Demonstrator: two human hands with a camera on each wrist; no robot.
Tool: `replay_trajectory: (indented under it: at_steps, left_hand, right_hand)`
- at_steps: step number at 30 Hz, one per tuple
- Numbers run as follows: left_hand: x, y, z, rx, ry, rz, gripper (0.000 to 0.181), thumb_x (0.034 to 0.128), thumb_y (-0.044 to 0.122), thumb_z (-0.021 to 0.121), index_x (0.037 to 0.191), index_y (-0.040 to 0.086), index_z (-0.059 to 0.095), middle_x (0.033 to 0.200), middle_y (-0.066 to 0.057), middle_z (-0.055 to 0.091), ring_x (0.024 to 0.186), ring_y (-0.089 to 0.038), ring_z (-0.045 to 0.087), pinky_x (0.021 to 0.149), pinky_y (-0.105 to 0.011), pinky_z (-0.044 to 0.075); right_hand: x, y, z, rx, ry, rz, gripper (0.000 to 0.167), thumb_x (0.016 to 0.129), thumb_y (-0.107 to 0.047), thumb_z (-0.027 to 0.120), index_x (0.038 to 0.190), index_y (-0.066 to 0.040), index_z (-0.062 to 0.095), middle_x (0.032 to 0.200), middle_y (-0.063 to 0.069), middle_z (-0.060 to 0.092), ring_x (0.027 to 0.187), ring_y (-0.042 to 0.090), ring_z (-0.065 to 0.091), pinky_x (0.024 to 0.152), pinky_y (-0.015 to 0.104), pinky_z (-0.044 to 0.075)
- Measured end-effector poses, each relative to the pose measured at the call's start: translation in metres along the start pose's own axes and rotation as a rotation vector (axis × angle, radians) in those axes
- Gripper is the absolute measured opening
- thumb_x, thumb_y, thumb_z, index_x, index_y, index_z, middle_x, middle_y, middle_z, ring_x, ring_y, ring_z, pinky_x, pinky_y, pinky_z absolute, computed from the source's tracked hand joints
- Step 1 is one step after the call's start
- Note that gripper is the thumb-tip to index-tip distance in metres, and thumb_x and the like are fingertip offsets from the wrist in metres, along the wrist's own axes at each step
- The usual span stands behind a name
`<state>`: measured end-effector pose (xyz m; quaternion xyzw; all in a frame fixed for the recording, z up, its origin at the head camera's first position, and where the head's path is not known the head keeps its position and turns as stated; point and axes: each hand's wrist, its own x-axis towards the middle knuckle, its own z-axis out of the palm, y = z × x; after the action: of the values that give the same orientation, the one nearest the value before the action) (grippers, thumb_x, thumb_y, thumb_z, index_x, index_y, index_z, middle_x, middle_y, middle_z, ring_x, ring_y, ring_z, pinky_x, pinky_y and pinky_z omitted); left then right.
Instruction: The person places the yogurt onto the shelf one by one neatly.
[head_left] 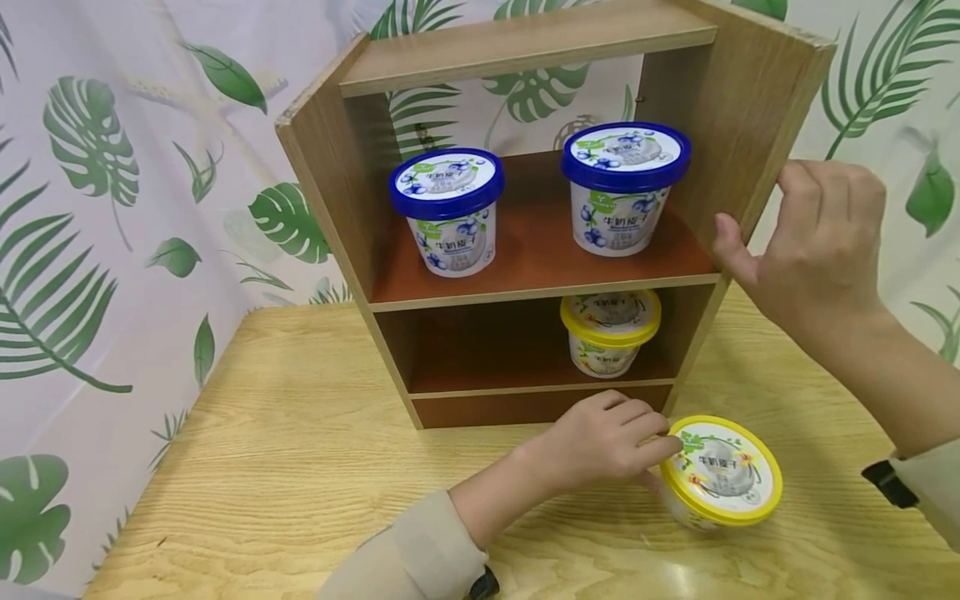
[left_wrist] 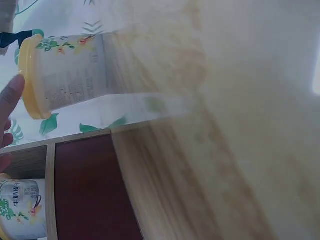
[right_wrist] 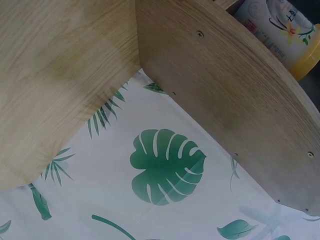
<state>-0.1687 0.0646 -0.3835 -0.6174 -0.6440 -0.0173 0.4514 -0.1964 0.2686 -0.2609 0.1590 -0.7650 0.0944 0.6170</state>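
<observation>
My left hand (head_left: 603,442) is at the left side of a tub with a yellow lid (head_left: 723,471) on the table, its fingertips touching the lid's rim. In the left wrist view that tub (left_wrist: 75,72) stands beside the fingers (left_wrist: 11,95). My right hand (head_left: 821,242) holds the right side panel of a small wooden shelf (head_left: 757,108), thumb at the front edge, fingers bent against the outer side. On the upper board stand a left blue-lidded tub (head_left: 453,212) and a right blue-lidded tub (head_left: 626,187). Another yellow-lidded tub (head_left: 609,333) stands below, at the right.
A wooden table (head_left: 285,467) bears the shelf. White cloth with green leaf prints (head_left: 187,167) hangs behind and to the left. In the right wrist view, the shelf's outer side panel (right_wrist: 225,85) shows screw heads.
</observation>
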Motion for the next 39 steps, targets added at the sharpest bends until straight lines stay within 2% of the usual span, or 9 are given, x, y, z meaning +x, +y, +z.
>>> replay_trajectory:
  at_steps: [4,8,14,21,28,33,39]
  left_hand:
    - [0.000,0.002,0.005,-0.028,0.017,0.054,0.041,0.0865,0.061,0.048,0.095,0.025,0.065,0.093,0.011,0.066,0.088,-0.003,0.062,0.078,-0.018,0.048]
    - [0.000,0.005,0.008,-0.077,0.008,0.089,0.041,0.0908,0.059,0.044,0.096,0.024,0.066,0.094,0.012,0.066,0.090,-0.003,0.062,0.082,-0.019,0.048]
    - [0.006,0.013,0.004,-0.209,-0.032,0.035,0.040,0.0891,0.059,0.050,0.100,0.024,0.067,0.098,0.012,0.066,0.095,-0.002,0.061,0.095,-0.024,0.044]
    - [0.012,0.018,0.002,-0.291,-0.136,0.042,0.038,0.0902,0.056,0.051,0.105,0.024,0.067,0.103,0.012,0.065,0.102,-0.004,0.059,0.094,-0.020,0.042]
    - [0.014,0.021,0.002,-0.450,-0.206,-0.012,0.037,0.0890,0.052,0.057,0.109,0.022,0.068,0.107,0.010,0.063,0.102,-0.003,0.058,0.099,-0.015,0.037]
    - [0.015,0.023,0.006,-0.457,-0.218,0.016,0.034,0.0907,0.049,0.056,0.108,0.022,0.067,0.107,0.009,0.063,0.102,-0.004,0.058,0.095,-0.014,0.039]
    - [0.015,0.026,0.010,-0.393,-0.233,0.082,0.032,0.0948,0.047,0.049,0.108,0.023,0.066,0.112,0.009,0.062,0.106,-0.004,0.057,0.090,-0.016,0.042]
  right_hand:
    - [0.000,0.000,0.000,0.001,-0.004,-0.003,0.050,0.087,-0.032,0.048,0.103,0.016,0.047,0.090,0.035,0.048,0.087,0.051,0.043,0.082,0.060,0.030]
    - [0.000,0.000,0.001,0.006,0.013,0.005,0.049,0.086,-0.031,0.049,0.102,0.016,0.047,0.090,0.035,0.048,0.086,0.052,0.043,0.082,0.060,0.031]
    - [-0.002,0.001,0.001,0.005,-0.009,0.016,0.047,0.087,-0.028,0.050,0.105,0.016,0.048,0.092,0.035,0.049,0.088,0.051,0.044,0.083,0.060,0.031]
    - [-0.002,0.001,0.001,0.004,-0.013,0.015,0.046,0.087,-0.026,0.051,0.106,0.016,0.048,0.093,0.035,0.049,0.088,0.051,0.044,0.083,0.060,0.031]
    - [-0.002,0.001,0.001,0.009,-0.010,0.017,0.047,0.087,-0.027,0.051,0.106,0.015,0.048,0.092,0.035,0.049,0.087,0.051,0.044,0.082,0.060,0.031]
    - [-0.002,0.002,0.000,0.005,-0.021,0.011,0.048,0.088,-0.029,0.051,0.107,0.015,0.048,0.092,0.035,0.049,0.088,0.051,0.044,0.082,0.060,0.031]
    - [-0.002,0.002,0.001,0.005,-0.011,0.015,0.047,0.088,-0.028,0.051,0.107,0.015,0.048,0.092,0.034,0.049,0.088,0.051,0.044,0.082,0.060,0.031]
